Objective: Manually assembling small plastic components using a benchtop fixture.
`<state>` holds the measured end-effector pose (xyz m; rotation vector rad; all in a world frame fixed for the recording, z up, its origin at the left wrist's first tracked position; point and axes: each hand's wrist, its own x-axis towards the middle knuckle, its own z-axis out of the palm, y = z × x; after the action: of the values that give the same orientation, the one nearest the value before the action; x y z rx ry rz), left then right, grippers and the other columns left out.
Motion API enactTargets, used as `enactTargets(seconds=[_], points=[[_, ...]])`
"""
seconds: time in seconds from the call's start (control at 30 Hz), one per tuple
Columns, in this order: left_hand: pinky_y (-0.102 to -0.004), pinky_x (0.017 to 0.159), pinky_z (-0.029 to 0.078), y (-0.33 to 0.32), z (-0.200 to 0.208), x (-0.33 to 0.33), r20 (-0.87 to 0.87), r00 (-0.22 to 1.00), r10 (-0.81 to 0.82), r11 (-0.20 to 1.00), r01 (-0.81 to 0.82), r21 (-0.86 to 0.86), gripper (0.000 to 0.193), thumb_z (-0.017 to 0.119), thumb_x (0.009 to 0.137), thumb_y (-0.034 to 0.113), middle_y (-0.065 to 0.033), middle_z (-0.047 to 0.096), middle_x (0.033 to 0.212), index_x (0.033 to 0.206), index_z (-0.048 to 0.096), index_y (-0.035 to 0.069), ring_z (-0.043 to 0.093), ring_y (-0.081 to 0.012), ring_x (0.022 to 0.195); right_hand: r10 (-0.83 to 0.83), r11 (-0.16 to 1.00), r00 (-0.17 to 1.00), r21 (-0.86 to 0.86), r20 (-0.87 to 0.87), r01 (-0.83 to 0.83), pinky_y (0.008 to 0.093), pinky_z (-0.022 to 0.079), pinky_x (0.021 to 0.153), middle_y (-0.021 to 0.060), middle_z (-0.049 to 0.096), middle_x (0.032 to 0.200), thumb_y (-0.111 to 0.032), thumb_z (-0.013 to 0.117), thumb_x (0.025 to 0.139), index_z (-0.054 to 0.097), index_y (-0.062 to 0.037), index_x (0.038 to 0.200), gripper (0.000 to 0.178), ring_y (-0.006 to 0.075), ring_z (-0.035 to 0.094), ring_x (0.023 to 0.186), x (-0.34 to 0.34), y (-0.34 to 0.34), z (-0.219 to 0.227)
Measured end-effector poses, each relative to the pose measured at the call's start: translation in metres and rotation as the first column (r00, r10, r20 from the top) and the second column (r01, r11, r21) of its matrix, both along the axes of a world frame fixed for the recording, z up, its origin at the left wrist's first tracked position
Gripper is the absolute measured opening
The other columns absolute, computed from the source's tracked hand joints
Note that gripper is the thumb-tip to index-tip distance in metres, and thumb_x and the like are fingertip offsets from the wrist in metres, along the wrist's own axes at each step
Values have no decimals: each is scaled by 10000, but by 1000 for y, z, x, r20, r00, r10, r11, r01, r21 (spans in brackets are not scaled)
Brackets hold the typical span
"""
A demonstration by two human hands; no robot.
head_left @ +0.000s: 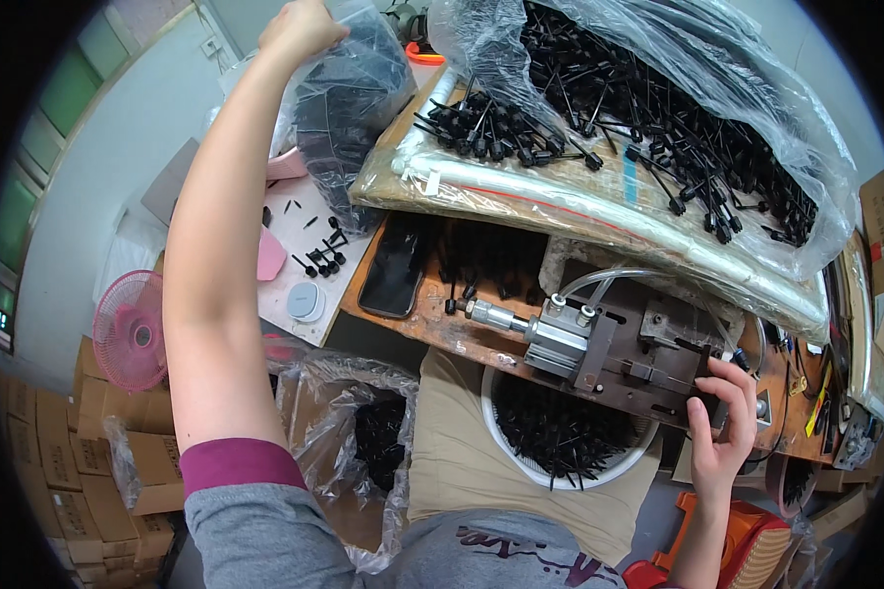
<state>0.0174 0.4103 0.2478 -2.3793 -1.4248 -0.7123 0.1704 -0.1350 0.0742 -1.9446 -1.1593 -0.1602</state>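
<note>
My left arm stretches up to the far left, and my left hand (304, 31) is closed at the upper edge of a clear plastic bag (356, 103) with dark contents. Its fingertips are partly hidden. My right hand (725, 417) curls its thumb and fingers around the right end of a dark metal fixture (624, 368) on the bench. Joined to the fixture's left side is a silver pneumatic cylinder (557, 339) with clear air tubes. Whether a small part sits under the right fingertips, I cannot tell.
Black rod-like parts (648, 147) with knobbed ends heap on a plastic-wrapped board behind the fixture. A white basket (488, 417) of similar parts rests at my lap. A phone (393, 267) lies left of the cylinder; beyond it are a small round-cornered case (305, 302) and a pink fan (133, 334).
</note>
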Motion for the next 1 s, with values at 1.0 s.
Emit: enactTargets(seconds=[1.0], points=[[-388, 884, 528, 79, -26, -38, 535, 845, 3, 1000, -11, 13, 190, 666, 864, 270, -134, 750, 1002, 971, 807, 202, 704, -315, 965, -29, 999, 991, -30, -134, 25, 380, 481, 833, 134, 668, 1048, 22, 702, 762, 686, -27, 890, 138, 299, 612, 942, -70, -24, -64]])
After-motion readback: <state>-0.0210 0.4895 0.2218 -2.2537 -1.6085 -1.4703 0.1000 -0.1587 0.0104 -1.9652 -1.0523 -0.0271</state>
